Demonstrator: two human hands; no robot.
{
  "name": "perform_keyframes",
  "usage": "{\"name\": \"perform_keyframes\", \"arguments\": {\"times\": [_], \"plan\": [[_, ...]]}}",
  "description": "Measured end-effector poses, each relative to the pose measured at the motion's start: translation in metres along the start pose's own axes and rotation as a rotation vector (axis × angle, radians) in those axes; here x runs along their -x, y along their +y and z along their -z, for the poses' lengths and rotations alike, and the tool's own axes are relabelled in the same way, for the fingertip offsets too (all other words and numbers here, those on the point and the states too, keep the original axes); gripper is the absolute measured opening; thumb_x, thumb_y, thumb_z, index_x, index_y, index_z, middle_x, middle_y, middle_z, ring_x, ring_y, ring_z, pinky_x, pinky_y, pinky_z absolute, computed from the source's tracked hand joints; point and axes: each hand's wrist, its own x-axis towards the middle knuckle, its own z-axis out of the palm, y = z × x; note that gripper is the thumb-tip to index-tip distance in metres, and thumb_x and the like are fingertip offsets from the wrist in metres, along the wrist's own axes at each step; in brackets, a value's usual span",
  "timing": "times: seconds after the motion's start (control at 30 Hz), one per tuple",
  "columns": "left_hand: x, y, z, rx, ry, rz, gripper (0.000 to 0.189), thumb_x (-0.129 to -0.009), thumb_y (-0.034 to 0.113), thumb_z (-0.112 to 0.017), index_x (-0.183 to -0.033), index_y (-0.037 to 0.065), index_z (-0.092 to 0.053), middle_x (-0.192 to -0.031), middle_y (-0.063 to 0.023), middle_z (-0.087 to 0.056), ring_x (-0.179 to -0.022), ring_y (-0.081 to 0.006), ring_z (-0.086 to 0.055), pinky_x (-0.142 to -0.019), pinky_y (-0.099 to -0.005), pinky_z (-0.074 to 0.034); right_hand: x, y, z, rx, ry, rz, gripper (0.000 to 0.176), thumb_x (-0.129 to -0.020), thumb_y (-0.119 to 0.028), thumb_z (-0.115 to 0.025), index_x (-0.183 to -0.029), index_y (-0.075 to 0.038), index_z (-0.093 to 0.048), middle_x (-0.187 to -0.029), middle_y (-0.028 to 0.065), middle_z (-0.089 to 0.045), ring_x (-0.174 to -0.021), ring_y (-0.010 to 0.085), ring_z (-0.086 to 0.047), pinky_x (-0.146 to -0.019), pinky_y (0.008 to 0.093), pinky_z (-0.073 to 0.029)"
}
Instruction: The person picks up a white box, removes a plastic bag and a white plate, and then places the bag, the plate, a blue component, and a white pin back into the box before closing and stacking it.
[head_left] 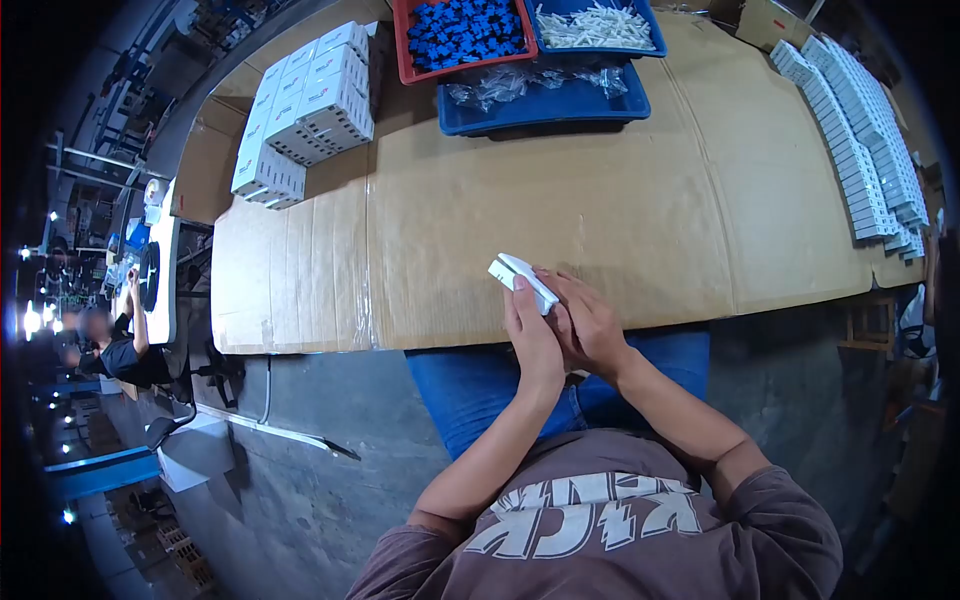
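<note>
A small white box [541, 294] is held up above the front edge of the cardboard-covered table. A dark gap runs along its length, as if a flap or lid stands slightly apart; what is inside cannot be made out. My left hand [534, 342] grips it from the near side, with the thumb lying along its face. Around the far side and lower end curls my right hand [592, 325], its fingers bent and partly hidden behind the box. Both hands are close together.
White printed boxes [318, 95] stand stacked at the left; more white boxes [850, 135] form long rows at the right. At the back are a red tray [404, 42] of blue parts, a blue tray [657, 42] of white pieces and another blue tray [545, 118] with clear bags. A person [135, 345] sits far left.
</note>
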Motion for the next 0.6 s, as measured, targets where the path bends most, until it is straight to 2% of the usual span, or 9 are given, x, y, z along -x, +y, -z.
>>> {"name": "perform_keyframes", "arguments": {"times": [0.1,0.27,0.3,0.43,0.5,0.53,0.57,0.6], "plan": [[0.004,0.000,-0.004,0.003,0.000,-0.044,0.051,-0.110,0.054,-0.047,-0.128,0.007,-0.057,-0.104,0.0008,-0.059,-0.084,-0.0035,-0.056,-0.065,-0.0179,-0.049,0.000,0.000,0.000,-0.005,0.021,0.012,0.035,-0.096,-0.002,-0.057,-0.129,0.008,-0.063,-0.127,0.0218,-0.071,-0.114,0.0400,-0.070,-0.106,0.0496,-0.055],[0.009,0.007,-0.006,-0.021,0.015,-0.025,0.052,-0.110,0.053,-0.046,-0.131,0.007,-0.055,-0.111,-0.0019,-0.061,-0.095,-0.0084,-0.061,-0.078,-0.0229,-0.053,0.001,0.001,-0.002,-0.054,0.048,0.008,0.035,-0.097,-0.004,-0.056,-0.129,0.008,-0.063,-0.127,0.0222,-0.071,-0.114,0.0402,-0.070,-0.107,0.0509,-0.054],[0.009,0.007,-0.005,-0.022,0.015,-0.019,0.052,-0.110,0.053,-0.045,-0.132,0.007,-0.054,-0.114,-0.0029,-0.062,-0.099,-0.0100,-0.062,-0.082,-0.0245,-0.054,0.000,0.000,-0.002,-0.076,0.030,-0.014,0.035,-0.098,-0.004,-0.055,-0.130,0.008,-0.063,-0.131,0.0228,-0.068,-0.119,0.0394,-0.068,-0.109,0.0506,-0.052],[-0.004,0.012,0.003,0.018,-0.071,-0.124,0.055,-0.111,0.043,-0.046,-0.153,0.009,-0.041,-0.132,-0.0081,-0.058,-0.120,-0.0160,-0.058,-0.100,-0.0316,-0.050,-0.014,-0.012,0.007,-0.238,-0.082,-0.126,0.035,-0.103,-0.007,-0.051,-0.133,0.003,-0.064,-0.146,0.0229,-0.058,-0.136,0.0346,-0.057,-0.118,0.0471,-0.043],[-0.007,0.022,0.007,0.001,-0.133,-0.241,0.062,-0.111,0.035,-0.048,-0.164,0.010,-0.030,-0.140,-0.0098,-0.053,-0.126,-0.0169,-0.054,-0.105,-0.0345,-0.046,-0.018,-0.011,0.011,-0.431,-0.100,-0.221,0.035,-0.105,-0.009,-0.049,-0.135,0.000,-0.064,-0.150,0.0217,-0.055,-0.141,0.0319,-0.052,-0.119,0.0442,-0.039],[-0.010,0.027,0.013,-0.026,-0.253,-0.293,0.082,-0.102,0.025,-0.060,-0.169,0.009,-0.017,-0.154,-0.0145,-0.045,-0.140,-0.0234,-0.047,-0.116,-0.0378,-0.038,-0.015,-0.008,0.013,-0.564,-0.077,-0.281,0.036,-0.105,-0.010,-0.048,-0.137,-0.001,-0.063,-0.150,0.0210,-0.054,-0.143,0.0307,-0.051,-0.119,0.0427,-0.038],[-0.010,0.029,0.015,-0.099,-0.301,-0.369,0.088,-0.097,0.022,-0.064,-0.169,0.008,-0.016,-0.156,-0.0157,-0.043,-0.143,-0.0254,-0.045,-0.118,-0.0386,-0.036,-0.014,-0.005,0.014,-0.697,-0.053,-0.341,0.037,-0.106,-0.011,-0.047,-0.139,-0.002,-0.062,-0.151,0.0202,-0.053,-0.144,0.0296,-0.049,-0.119,0.0412,-0.037],[-0.010,0.029,0.016,-0.172,-0.349,-0.444,0.094,-0.092,0.019,-0.067,-0.169,0.007,-0.015,-0.159,-0.0169,-0.040,-0.146,-0.0274,-0.042,-0.120,-0.0393,-0.034,-0.022,-0.013,0.023,-0.579,-0.019,-0.372,0.036,-0.109,-0.018,-0.050,-0.140,-0.002,-0.059,-0.138,0.0151,-0.061,-0.132,0.0254,-0.057,-0.111,0.0384,-0.043]]}}
